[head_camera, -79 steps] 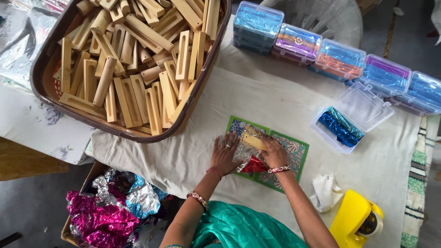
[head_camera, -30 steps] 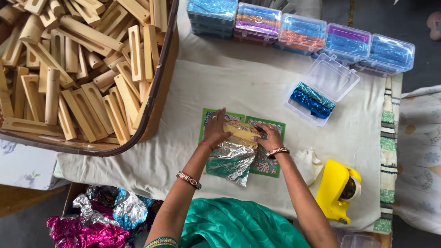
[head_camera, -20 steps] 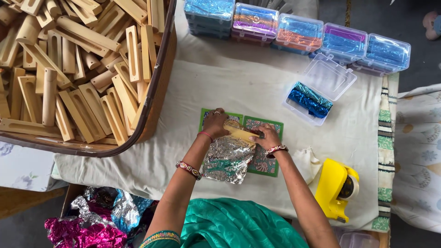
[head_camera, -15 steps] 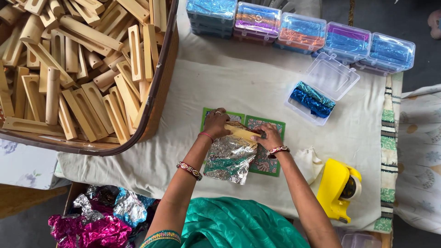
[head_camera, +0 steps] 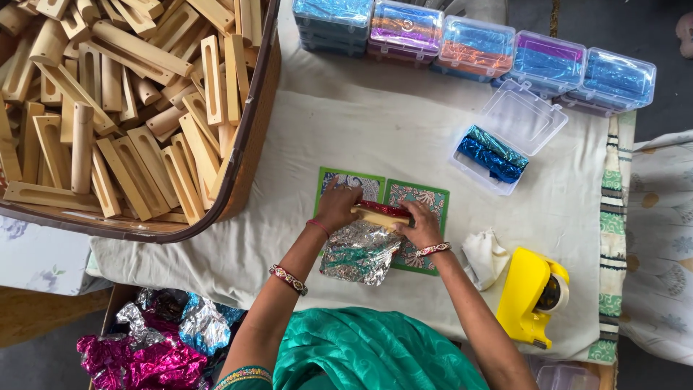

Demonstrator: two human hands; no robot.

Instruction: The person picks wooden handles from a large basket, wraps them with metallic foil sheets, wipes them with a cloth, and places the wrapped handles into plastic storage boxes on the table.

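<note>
My left hand and my right hand both grip a small wooden block from its two ends. The block lies on a green patterned mat on the cloth-covered table. A strip of red foil shows along the block's far edge. A crinkled sheet of silver foil hangs from under the block toward me, over the mat's near edge. Both wrists wear bangles.
A large brown tray heaped with wooden blocks fills the left. A row of clear boxes of coloured foil lines the far edge; one open box holds blue foil. A yellow tape dispenser and white cloth sit right. Crumpled foil lies lower left.
The view shifted left, then held. The block moved from bare on the mat to lying on a silver foil sheet, and both hands now press the foil around it.
</note>
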